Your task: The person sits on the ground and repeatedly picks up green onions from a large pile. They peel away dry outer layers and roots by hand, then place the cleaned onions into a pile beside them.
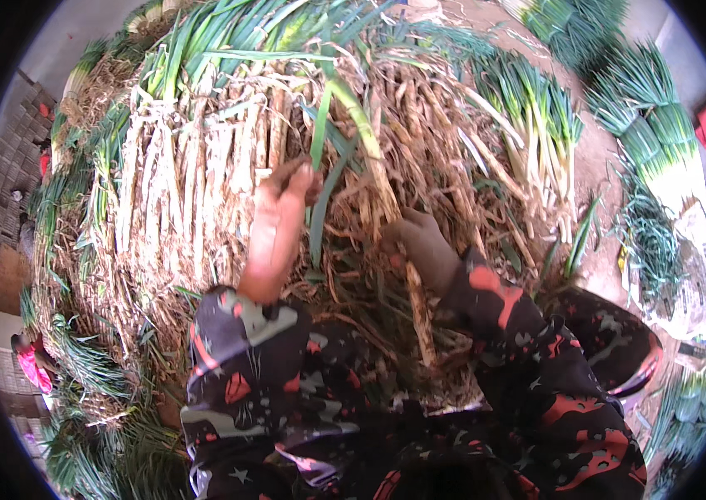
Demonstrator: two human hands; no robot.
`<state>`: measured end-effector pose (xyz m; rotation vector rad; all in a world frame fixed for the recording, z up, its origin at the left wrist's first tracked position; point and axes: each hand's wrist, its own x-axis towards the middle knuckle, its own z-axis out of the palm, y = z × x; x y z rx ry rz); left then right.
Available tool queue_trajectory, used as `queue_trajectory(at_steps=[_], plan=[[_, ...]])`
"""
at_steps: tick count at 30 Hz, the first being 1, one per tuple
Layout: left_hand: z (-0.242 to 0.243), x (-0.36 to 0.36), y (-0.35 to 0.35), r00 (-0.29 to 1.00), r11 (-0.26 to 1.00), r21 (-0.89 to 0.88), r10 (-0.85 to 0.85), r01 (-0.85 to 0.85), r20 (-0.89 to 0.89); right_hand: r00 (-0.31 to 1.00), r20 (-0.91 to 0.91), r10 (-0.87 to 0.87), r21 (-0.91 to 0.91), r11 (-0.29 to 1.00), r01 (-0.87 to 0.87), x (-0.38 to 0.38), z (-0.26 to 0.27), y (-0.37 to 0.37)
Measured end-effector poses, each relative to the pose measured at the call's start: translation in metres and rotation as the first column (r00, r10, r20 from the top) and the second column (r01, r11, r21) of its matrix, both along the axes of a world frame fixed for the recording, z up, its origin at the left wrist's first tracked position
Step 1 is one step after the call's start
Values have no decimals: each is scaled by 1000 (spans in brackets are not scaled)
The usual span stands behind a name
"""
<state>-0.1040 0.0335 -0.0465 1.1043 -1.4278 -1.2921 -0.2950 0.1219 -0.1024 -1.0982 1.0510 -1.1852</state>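
Note:
My right hand (pixel 418 247) is closed around the lower shaft of a long green onion stalk (pixel 370 147). The stalk bends near its green top, and its soil-stained lower end points down toward my lap. A narrow green leaf (pixel 322 128) hangs from that top, with its end pinched in the curled fingers of my left hand (pixel 284 209). Another darker leaf (pixel 326 206) droops beside the left hand. Beyond both hands lies a thick heap of untrimmed green onions (pixel 234 137), their shafts coated in dry brown skins and dirt.
Peeled green onions (pixel 543 125) with pale shafts lie right of the heap. Tied bundles (pixel 662 134) rest farther right, near a printed sack (pixel 697 269). Shed leaves (pixel 353 275) cover the ground under my hands. A person in pink (pixel 34 369) is at the far left.

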Motion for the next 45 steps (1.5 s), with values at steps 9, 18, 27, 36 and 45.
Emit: queue_trajectory(at_steps=[9, 18, 27, 36, 45], plan=[[42, -11, -1, 817, 973, 232, 131, 3, -561, 907, -382, -174, -114, 983, 141, 56, -6, 114], [43, 37, -15, 788, 997, 74, 30, 20, -616, 967, -81, 243, 238, 947, -218, 63, 14, 97], [49, 94, -12, 833, 998, -58, -50, 22, -551, 849, -493, 191, 163, 979, -125, 73, -25, 132], [33, 75, -6, 605, 949, 66, -143, 309, -784, 968, -246, 45, -55, 997, -60, 85, 35, 76], [21, 84, -24, 658, 977, -97, -200, 190, -726, 731, -433, -527, -759, 651, 20, 76, 7, -18]])
